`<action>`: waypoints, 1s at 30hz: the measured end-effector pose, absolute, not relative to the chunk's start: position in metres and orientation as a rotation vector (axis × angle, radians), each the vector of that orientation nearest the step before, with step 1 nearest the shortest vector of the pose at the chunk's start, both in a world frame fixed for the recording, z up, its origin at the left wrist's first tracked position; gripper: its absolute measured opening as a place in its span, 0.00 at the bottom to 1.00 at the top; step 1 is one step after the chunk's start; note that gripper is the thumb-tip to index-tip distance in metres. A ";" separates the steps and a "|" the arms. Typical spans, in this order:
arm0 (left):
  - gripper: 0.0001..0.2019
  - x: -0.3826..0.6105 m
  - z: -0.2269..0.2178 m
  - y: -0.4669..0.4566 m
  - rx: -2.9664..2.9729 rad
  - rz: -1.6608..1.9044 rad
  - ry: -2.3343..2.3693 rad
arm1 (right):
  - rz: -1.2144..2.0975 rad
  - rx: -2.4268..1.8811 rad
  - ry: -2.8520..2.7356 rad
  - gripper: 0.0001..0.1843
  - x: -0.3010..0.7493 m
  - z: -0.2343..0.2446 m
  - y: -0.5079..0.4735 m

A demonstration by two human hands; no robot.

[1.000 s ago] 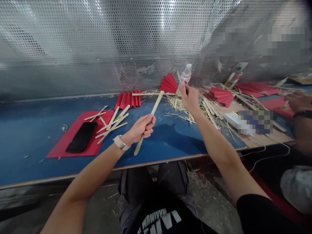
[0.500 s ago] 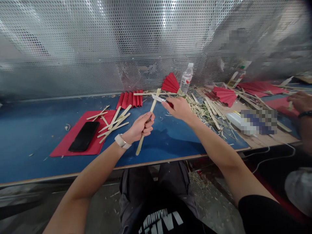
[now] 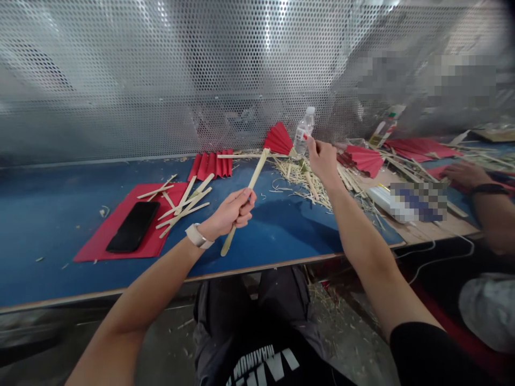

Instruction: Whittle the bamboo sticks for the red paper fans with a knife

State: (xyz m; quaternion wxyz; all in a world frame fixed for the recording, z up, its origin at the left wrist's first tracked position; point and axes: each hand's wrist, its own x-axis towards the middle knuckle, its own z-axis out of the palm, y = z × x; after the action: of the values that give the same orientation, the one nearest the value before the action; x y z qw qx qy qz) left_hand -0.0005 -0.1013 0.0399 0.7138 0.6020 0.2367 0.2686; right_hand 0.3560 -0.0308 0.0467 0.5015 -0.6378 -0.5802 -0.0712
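My left hand (image 3: 235,210), with a white band at the wrist, is closed around a flat bamboo strip (image 3: 258,170). The strip slants up and away over the blue tabletop, and its far end looks frayed. My right hand (image 3: 324,161) is closed above the pile of shavings (image 3: 300,179), in front of a clear plastic bottle (image 3: 302,131). The knife seen in it half a second ago is hidden by the fingers now; its blade does not show. A red pleated fan (image 3: 278,138) lies just left of the bottle.
On the left, a black phone (image 3: 133,226) and several short strips (image 3: 187,202) lie on and beside red sheets (image 3: 94,249). Red folded paper (image 3: 210,165) sits at the back. At right are a white packet (image 3: 386,202) and another person's hand (image 3: 462,174).
My right hand has moved right and away from the bamboo strip, and the knife blade has gone out of sight. My left hand keeps its hold, almost still. The view has shifted slightly.
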 end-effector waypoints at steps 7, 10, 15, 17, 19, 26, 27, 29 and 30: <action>0.18 0.008 0.036 -0.101 1.406 0.773 0.759 | 0.044 -1.104 -1.535 0.23 0.280 0.050 -0.059; 0.18 0.008 0.034 -0.102 1.615 0.873 0.880 | 0.125 -1.026 -1.497 0.22 0.254 0.054 -0.075; 0.15 0.001 0.033 -0.102 2.231 1.040 1.017 | 0.185 -1.041 -1.449 0.23 0.235 0.051 -0.084; 0.14 0.000 0.031 -0.102 2.350 1.018 1.080 | 0.195 -1.038 -1.430 0.23 0.233 0.047 -0.082; 0.14 -0.001 0.028 -0.101 2.424 0.958 1.142 | 0.204 -1.015 -1.415 0.23 0.233 0.045 -0.080; 0.15 0.000 0.021 -0.097 2.509 0.895 1.209 | 0.234 -1.004 -1.436 0.20 0.233 0.044 -0.076; 0.16 0.000 0.021 -0.097 2.507 0.894 1.212 | 0.250 -1.003 -1.441 0.20 0.233 0.043 -0.075; 0.16 -0.001 0.022 -0.096 2.495 0.894 1.217 | 0.281 -1.009 -1.448 0.19 0.234 0.042 -0.074; 0.16 -0.001 0.022 -0.096 2.485 0.898 1.212 | 0.290 -1.009 -1.449 0.18 0.235 0.041 -0.073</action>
State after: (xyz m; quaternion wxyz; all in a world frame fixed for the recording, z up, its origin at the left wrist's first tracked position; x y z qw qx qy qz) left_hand -0.0006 -0.0962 0.0224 0.1169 0.8490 0.4139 0.3068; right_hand 0.2346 -0.0728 0.0411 0.6255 -0.4400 -0.6318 0.1266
